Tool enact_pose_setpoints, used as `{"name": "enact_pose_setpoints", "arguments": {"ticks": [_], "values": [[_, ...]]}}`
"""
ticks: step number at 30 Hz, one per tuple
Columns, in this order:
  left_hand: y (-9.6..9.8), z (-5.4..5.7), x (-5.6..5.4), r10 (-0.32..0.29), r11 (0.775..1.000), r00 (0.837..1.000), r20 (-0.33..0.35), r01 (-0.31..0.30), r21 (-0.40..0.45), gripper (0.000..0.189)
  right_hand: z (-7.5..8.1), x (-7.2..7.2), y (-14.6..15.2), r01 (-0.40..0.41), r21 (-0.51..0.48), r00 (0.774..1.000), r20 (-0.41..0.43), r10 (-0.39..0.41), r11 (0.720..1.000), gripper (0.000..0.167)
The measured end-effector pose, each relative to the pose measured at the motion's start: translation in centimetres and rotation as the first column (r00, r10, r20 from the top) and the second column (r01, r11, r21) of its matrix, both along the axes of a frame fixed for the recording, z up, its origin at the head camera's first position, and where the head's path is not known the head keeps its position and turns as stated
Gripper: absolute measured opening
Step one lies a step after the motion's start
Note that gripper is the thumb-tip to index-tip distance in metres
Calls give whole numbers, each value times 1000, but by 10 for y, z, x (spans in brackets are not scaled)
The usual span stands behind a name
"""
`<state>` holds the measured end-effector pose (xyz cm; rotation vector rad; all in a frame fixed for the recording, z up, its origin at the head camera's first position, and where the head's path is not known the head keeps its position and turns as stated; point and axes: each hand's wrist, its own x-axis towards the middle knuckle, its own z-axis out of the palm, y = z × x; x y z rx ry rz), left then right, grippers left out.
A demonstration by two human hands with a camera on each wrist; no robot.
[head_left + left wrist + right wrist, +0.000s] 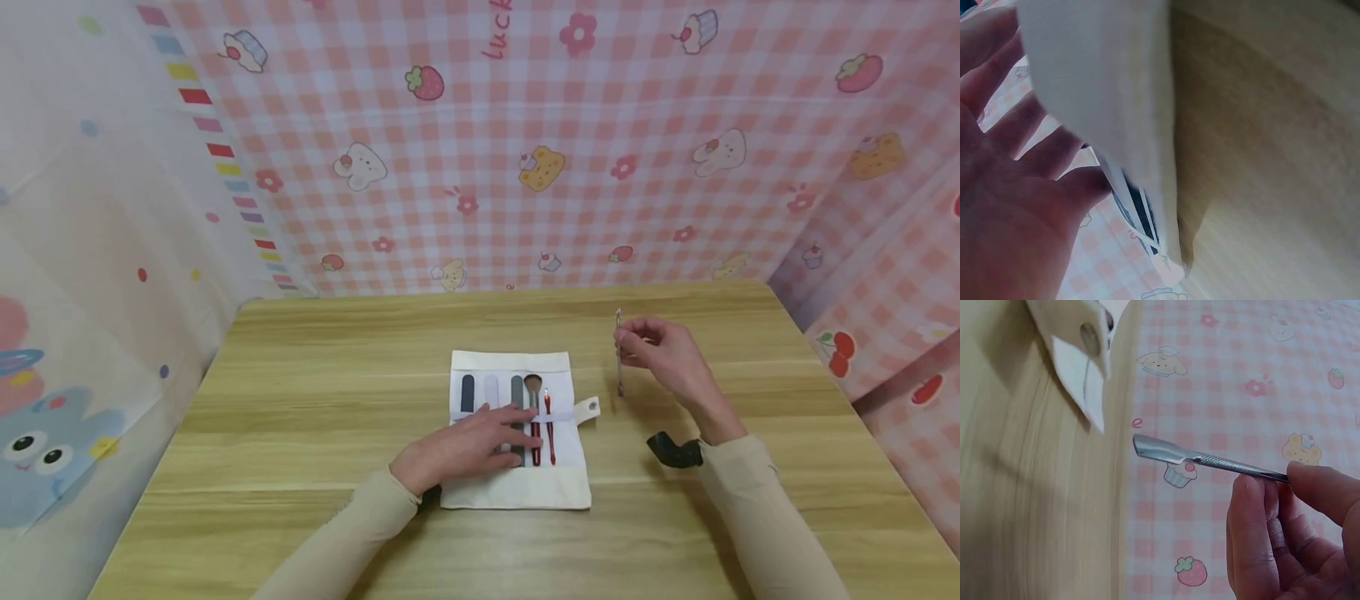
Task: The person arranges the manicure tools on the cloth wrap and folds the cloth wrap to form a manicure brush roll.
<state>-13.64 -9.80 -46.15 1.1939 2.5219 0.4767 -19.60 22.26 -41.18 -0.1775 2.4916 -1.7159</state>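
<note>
My right hand (663, 354) pinches a slim metal cuticle pusher (1235, 465) between thumb and fingers, off to the right of the pouch. Its flat scooped end and knurled shaft show in the right wrist view. My left hand (472, 442) lies with fingers spread over the white fabric tool pouch (517, 492), which is spread out on the table. In the pouch sit a dark file (468, 392), a pale file (491, 390), a grey file (517, 390), a brush (533, 385) with a red handle and a thin red-handled tool (551, 433). The left hand partly covers the files.
A strap with a snap (589, 409) sticks out from the pouch's right side. The wooden table (315, 375) ends at a pink checked cloth (480, 167) behind. Black wrist camera mount (675, 451) hangs by the right sleeve.
</note>
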Motion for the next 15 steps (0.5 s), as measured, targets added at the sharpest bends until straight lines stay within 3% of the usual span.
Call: {"name": "enact_pose_setpoints", "arguments": {"ticks": [15], "values": [[-1, -2, -1, 3, 1000, 1000, 2, -3, 18, 37, -1, -8, -22, 1, -111, 1000, -27, -4, 994, 44]]}}
